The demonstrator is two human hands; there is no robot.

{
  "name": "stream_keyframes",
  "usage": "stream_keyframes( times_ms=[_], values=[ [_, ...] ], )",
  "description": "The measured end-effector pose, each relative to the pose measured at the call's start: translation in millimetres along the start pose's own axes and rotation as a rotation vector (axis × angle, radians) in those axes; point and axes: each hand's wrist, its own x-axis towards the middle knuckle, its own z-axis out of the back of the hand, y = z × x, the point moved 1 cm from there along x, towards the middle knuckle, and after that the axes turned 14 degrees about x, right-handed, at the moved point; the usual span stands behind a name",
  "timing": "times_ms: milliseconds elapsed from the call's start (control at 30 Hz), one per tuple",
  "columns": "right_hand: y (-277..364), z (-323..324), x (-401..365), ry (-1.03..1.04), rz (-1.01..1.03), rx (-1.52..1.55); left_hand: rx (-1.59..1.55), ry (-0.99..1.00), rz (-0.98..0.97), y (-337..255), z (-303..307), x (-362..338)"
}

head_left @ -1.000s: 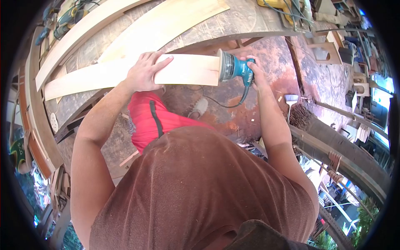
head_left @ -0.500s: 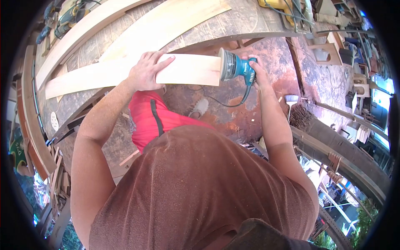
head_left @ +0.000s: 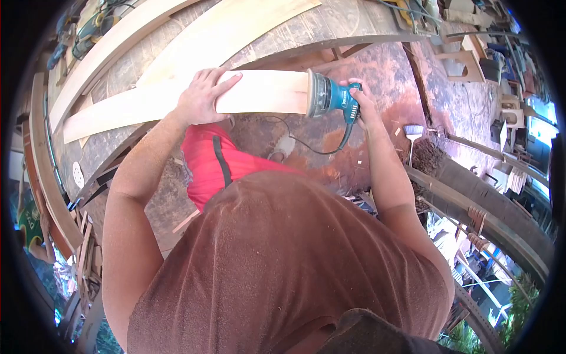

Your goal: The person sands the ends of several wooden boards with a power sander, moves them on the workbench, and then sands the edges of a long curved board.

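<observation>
My right hand [head_left: 364, 101] is wrapped around the body of a teal orbital sander [head_left: 339, 98]. The sander is turned on its side, its round pad against the right end of a pale, curved wooden board [head_left: 265, 91]. My left hand [head_left: 205, 95] lies across this board, thumb spread on its face and fingers at the far edge, gripping it. The board rests on a workbench [head_left: 330, 29], its right end jutting past the bench edge. A dark cord [head_left: 339, 148] hangs from the sander in a loop.
More curved wooden pieces [head_left: 236, 29] lie farther back on the bench, with power tools [head_left: 94, 35] at far left. A brush [head_left: 414, 133] is on the right. A person in green [head_left: 32, 227] shows at the left edge. Timber beams [head_left: 489, 206] run along the right.
The sander and my right hand have shifted slightly left and up in the view, with the pad still at the board's end. My left hand keeps its place on the board.
</observation>
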Motion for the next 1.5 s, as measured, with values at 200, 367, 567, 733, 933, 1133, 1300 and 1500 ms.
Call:
stream_keyframes(
  times_ms=[200,367,567,733,933,1133,1300,1500],
  values=[
    [-3,-3,-11,-0.009,-0.008,0.021,0.029,0.01,0.005,1,-2,1],
    [-6,-2,-18,0.01,0.005,0.017,0.023,0.017,0.014,0,-2,1],
    [-10,2,-22,0.012,0.015,0.014,0.032,0.037,0.022,0,-2,2],
    [-5,0,-14,0.017,0.019,0.024,0.049,0.013,0.012,0,-2,1],
    [1,5,20,0.034,0.053,-0.026,0.038,0.016,0.003,0,0,2],
    [-1,9,49,0.012,0.048,0.051,0.026,-0.006,-0.009,-1,3,3],
    [-22,32,69,-0.005,-0.019,0.039,0.008,-0.005,-0.003,-3,3,4],
    [-57,90,29,-0.237,0.102,-0.242,0.029,0.095,0.026,-6,7,8]
  ],
)
